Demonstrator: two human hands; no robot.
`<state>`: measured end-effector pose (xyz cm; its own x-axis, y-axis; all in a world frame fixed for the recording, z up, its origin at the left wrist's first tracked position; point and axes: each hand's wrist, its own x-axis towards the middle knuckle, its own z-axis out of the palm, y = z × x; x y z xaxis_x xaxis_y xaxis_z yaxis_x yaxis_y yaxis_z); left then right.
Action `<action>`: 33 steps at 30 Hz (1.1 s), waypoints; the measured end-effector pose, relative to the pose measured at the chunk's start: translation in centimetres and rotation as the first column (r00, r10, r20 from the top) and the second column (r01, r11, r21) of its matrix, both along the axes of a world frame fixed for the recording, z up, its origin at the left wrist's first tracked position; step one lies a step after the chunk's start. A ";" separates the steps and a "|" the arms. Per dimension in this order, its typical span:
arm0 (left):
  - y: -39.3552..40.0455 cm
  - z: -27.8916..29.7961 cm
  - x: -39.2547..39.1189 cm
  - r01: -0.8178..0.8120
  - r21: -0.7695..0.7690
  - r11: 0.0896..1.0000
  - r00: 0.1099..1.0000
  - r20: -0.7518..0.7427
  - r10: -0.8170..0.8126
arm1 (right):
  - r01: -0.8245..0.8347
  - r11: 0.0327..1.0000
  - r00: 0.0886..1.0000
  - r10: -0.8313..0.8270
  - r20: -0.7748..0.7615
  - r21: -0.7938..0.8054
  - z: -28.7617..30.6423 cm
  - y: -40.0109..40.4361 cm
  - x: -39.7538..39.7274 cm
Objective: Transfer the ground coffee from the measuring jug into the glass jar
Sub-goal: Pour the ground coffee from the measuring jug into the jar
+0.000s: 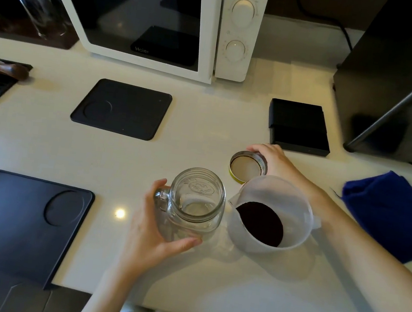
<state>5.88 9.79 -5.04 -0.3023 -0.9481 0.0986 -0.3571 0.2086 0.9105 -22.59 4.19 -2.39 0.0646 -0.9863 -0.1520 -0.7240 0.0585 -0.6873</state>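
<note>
An empty glass jar (197, 202) with a side handle stands upright and uncapped at the centre of the pale counter. My left hand (152, 230) wraps around its left and front side, thumb low on the glass. Just right of it stands a translucent plastic measuring jug (296, 203), spout toward the jar, with dark ground coffee (260, 223) at the bottom. Behind the jug, my right hand (272, 158) holds the jar's metal lid (247, 167), which is tilted with its inside facing me, low over the counter. My right forearm passes behind the jug.
A white microwave (151, 13) stands at the back. Black mats lie at centre left (121, 108) and front left (18, 222). A small black scale (297, 126) sits behind the lid, a blue cloth (390, 213) to the right, a dark appliance (406, 78) at far right.
</note>
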 end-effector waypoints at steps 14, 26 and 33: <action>0.0 0.1 0.0 0.026 -0.024 0.999 1.000 0.001 -0.026 | 0.739 0.655 0.612 -0.558 0.560 -0.155 4.7 11.2 2.3; -0.1 0.5 0.3 0.031 -0.034 0.999 0.955 -0.294 -0.040 | 0.872 0.362 0.026 -0.705 0.709 0.328 1.5 11.9 5.9; -2.3 2.9 -2.0 -0.187 0.423 0.887 0.787 -0.476 0.393 | 0.831 0.354 -0.114 -0.647 0.754 0.429 1.8 11.7 6.3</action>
